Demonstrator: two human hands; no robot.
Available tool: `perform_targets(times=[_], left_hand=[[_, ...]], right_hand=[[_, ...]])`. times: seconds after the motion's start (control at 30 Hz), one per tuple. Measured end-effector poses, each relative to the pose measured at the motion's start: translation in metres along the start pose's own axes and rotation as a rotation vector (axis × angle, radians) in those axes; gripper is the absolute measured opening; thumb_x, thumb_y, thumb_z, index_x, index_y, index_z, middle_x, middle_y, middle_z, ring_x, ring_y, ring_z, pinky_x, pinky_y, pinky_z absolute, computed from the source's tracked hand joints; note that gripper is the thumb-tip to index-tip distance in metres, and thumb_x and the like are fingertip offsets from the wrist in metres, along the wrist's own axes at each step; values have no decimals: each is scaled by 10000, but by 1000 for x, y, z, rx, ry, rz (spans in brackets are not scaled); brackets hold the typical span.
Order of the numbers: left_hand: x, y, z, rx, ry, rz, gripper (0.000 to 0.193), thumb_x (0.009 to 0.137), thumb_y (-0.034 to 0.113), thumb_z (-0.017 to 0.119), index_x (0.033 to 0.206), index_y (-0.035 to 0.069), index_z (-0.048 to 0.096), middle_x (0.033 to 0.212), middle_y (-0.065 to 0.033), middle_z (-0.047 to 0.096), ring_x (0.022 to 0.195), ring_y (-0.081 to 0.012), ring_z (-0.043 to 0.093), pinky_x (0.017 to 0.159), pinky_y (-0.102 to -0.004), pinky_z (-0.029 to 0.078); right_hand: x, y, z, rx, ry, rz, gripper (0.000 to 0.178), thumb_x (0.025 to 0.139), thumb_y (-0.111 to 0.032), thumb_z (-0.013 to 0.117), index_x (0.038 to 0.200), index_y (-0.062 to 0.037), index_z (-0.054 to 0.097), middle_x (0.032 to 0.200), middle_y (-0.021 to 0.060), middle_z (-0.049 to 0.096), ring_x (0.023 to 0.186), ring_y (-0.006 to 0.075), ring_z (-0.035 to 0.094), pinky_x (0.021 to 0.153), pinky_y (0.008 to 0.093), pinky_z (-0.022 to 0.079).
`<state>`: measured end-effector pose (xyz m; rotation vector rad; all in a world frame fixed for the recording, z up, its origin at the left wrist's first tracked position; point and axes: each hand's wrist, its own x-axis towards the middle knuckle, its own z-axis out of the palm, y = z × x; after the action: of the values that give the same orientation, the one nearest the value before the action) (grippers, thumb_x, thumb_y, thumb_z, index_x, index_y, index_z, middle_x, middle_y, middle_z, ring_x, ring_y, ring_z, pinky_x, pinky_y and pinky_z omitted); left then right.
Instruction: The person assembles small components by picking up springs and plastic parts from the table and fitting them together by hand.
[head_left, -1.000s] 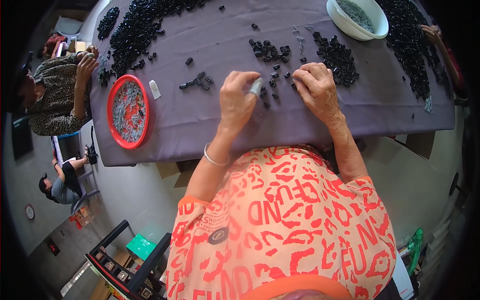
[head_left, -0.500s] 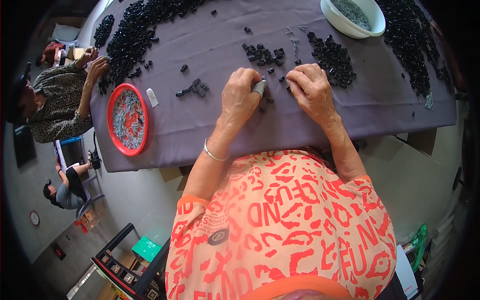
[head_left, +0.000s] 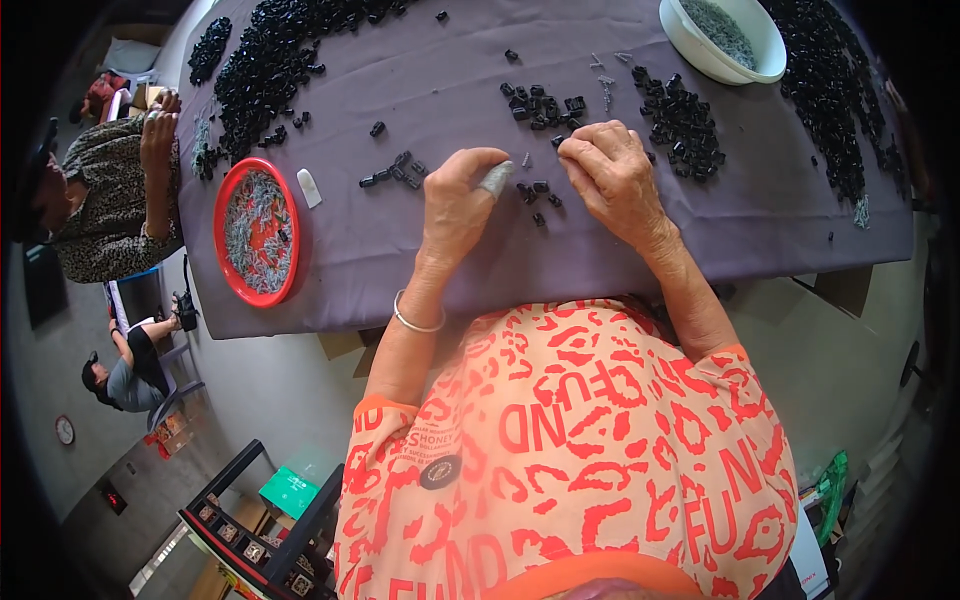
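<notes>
My left hand [head_left: 460, 205], a grey wrap on its thumb [head_left: 494, 181], is loosely curled above the cloth with thumb and forefinger parted. I see nothing between them. Just beyond the fingertips is a thin grey pin [head_left: 526, 160]. My right hand [head_left: 615, 180] pinches a small black plastic piece [head_left: 558, 141], mostly hidden by the fingers. Between and below my hands lie several loose black pieces [head_left: 540, 187]. Farther off is a small cluster of the same pieces [head_left: 540, 106], and beyond my right hand a larger pile [head_left: 683, 130].
A red tray [head_left: 222, 240] of grey pins and a white slip [head_left: 308, 188] lie left on the grey-brown tablecloth [head_left: 380, 270]. A white bowl [head_left: 690, 50] of pins stands far right. Big black heaps [head_left: 255, 90] line the far edges. Another person [head_left: 115, 190] sits at the left.
My left hand has drawn left, away from the right, and its thumb and forefinger have parted. The thin pin now shows between the hands. My right hand has shifted slightly left and away from me.
</notes>
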<state>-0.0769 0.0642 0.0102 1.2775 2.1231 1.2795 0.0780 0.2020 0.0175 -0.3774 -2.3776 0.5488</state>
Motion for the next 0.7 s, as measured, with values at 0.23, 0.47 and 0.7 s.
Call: perform_targets(times=[0.23,0.47,0.7], left_hand=[[-19,9,-24,-614,-49,-503,208,835,73,628,1029,-4,624,922,-106,671,767,-132,640,614,-252,515],[-41,8,-23,-1063,10,-618,214,872,73,590,1065,-20,600,972,-141,656,770,-149,648,587,-235,535],[-51,18,-10,-1224,86,-673,223,882,49,569,1090,-31,584,931,-129,651,734,-131,627,588,-223,523]], right_hand=[[17,2,16,-51,-132,-117,195,695,-52,678,871,-113,623,839,23,549,807,211,533,700,341,408],[26,5,32,-152,-230,-271,136,729,-78,637,849,-111,584,829,18,528,818,206,522,726,350,404],[14,-37,7,270,-181,30,85,800,22,585,858,-29,551,811,65,583,737,200,577,677,309,452]])
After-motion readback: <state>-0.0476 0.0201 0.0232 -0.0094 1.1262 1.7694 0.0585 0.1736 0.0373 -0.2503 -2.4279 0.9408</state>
